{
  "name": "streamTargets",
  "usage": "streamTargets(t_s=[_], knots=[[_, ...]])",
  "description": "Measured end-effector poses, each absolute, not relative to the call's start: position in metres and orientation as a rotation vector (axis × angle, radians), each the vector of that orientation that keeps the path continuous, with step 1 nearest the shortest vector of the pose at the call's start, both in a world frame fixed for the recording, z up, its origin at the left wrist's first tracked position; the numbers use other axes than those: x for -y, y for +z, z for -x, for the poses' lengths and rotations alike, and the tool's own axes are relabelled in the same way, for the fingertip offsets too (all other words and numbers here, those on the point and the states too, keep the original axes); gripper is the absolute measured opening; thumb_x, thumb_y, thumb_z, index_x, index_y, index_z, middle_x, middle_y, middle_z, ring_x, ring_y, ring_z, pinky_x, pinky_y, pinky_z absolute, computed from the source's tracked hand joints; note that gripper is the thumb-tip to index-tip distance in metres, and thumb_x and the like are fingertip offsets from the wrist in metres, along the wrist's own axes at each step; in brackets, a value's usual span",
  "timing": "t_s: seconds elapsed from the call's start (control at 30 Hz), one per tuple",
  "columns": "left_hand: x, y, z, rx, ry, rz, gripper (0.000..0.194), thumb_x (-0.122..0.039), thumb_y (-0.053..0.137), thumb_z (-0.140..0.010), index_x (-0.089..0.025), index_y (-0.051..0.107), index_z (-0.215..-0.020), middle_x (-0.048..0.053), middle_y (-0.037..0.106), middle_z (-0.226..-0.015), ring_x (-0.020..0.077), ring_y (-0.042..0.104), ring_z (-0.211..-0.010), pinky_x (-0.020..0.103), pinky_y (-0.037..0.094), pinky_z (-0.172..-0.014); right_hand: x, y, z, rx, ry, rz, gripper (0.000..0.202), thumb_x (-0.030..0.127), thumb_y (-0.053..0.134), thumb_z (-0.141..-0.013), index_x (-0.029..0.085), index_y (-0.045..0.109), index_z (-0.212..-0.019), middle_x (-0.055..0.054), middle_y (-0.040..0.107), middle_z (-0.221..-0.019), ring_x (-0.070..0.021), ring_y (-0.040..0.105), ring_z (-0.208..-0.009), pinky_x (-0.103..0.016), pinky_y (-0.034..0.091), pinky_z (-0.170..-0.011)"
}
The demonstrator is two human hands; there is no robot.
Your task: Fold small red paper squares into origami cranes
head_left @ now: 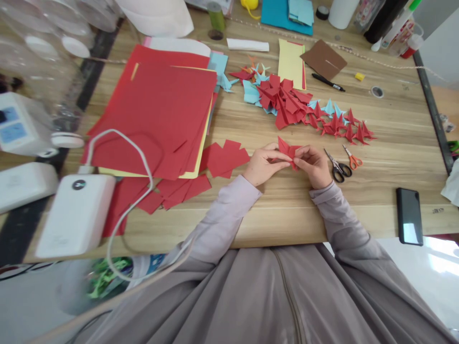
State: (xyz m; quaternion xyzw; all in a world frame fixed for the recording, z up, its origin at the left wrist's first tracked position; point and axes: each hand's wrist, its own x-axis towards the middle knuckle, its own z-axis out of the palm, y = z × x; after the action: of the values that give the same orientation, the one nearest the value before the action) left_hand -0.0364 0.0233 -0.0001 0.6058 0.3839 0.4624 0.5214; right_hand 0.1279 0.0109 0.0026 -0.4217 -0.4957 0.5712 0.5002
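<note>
Between my hands, just above the table, is a red origami piece (284, 146) with pointed flaps, partly hidden by my fingers. My left hand (266, 163) pinches its left side between thumb and fingers. On the other side, my right hand (314, 164) grips the folded edge in a pinch. Beyond my hands lies a pile of red folded paper pieces (285, 101). Several small red paper cranes (333, 125) stand to its right, with light blue cranes (330, 108) among them. Cut red paper squares (224, 159) lie left of my left hand.
A stack of red paper sheets (168, 114) covers the left. Black-handled scissors (339, 167) and orange-handled scissors (353, 158) lie right of my hand. A phone (409, 215) rests at the front edge. A white power bank (76, 215) with its cable (143, 157) sits front left.
</note>
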Motion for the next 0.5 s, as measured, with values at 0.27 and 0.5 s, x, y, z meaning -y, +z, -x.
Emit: streamTargets(t_s=[0.27,0.5], knots=[[-0.0211,0.0015,0.0349,-0.989,1.112,-1.345,0.012,-0.028,0.071,-0.068,-0.016,0.072,-0.066,0.003,0.065,-0.066,0.0134,0.059,-0.064,0.028,0.046,-0.065,-0.0126,-0.0001,-0.1296,1.232,1.367,0.987,0.029,0.034,0.081,-0.06,0.019,0.059,-0.072,0.002,0.059,-0.066,-0.01,0.056,-0.055,-0.026,0.049,-0.055],[-0.0201,0.0021,0.0322,-1.011,1.149,-1.376,0.012,-0.028,0.072,-0.068,-0.015,0.07,-0.066,0.003,0.066,-0.064,0.0126,0.06,-0.064,0.027,0.048,-0.067,-0.0109,-0.0043,-0.1272,1.309,1.34,0.981,0.03,0.039,0.08,-0.06,0.02,0.061,-0.074,0.001,0.063,-0.07,-0.0135,0.061,-0.064,-0.03,0.052,-0.064]])
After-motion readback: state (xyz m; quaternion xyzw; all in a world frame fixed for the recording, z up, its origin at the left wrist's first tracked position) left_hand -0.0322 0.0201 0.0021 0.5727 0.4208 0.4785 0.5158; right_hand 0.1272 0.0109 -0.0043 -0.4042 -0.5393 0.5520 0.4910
